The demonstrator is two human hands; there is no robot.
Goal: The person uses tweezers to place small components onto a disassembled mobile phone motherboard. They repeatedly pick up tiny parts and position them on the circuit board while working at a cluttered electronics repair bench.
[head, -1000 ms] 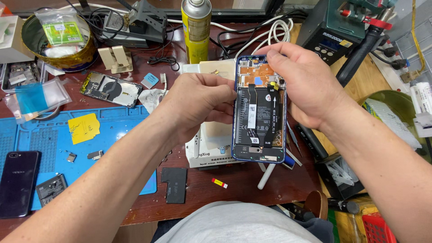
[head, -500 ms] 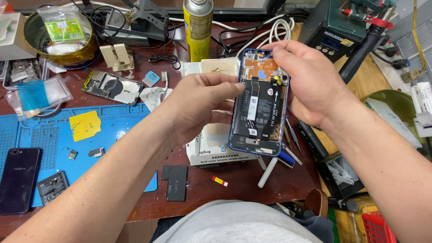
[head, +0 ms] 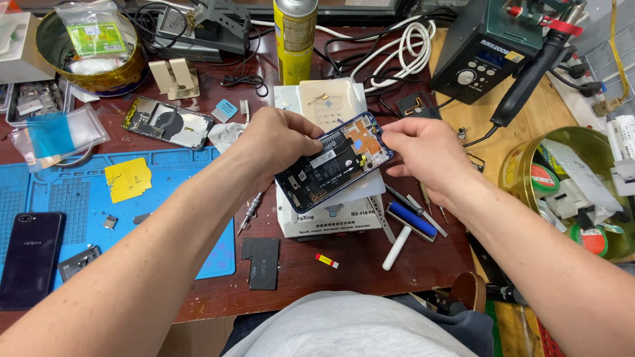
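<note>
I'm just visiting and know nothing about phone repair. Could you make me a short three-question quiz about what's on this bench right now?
1. True or false: the opened phone is held by both the left hand and the right hand.
2. What lies on the blue mat? A) a yellow sheet B) a spray can C) a white cable
3. Fill in: the closed dark phone lies on the bench at the far ____ side of the view.

Key
1. True; the phone's back is off, its insides face up.
2. A, the yellow sheet.
3. Left.
</note>
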